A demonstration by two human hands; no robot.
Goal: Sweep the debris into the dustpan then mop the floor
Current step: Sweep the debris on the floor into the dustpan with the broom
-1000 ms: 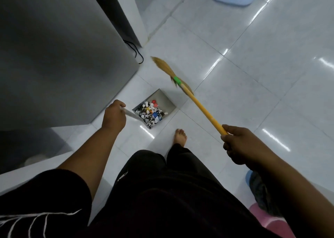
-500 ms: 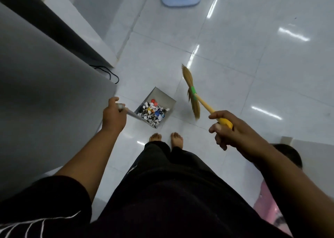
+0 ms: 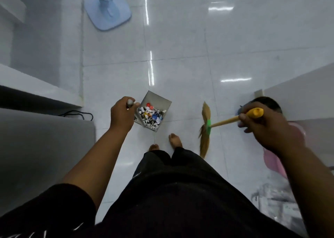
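Note:
A grey metal dustpan (image 3: 159, 101) hangs above the white tiled floor (image 3: 180, 71), lifted by its handle in my left hand (image 3: 122, 114). Inside it lies a heap of coloured debris (image 3: 151, 115): paper scraps and bottle caps. My right hand (image 3: 265, 127) grips the yellow handle of a straw broom (image 3: 206, 129), with a green band at the neck. The broom's bristles hang down to the right of my bare feet (image 3: 175, 140), off the floor.
A light blue fan base (image 3: 108, 12) stands on the floor at the far left. A grey cabinet (image 3: 39, 143) and a black cable (image 3: 75, 114) are on the left. A person's head (image 3: 267, 101) and a pink stool (image 3: 274, 162) are at the right.
The view has swung to the right and the fan base has come further into view. My right hand has pulled the broom in towards my right side, its bristles now hanging down. The dustpan stays lifted.

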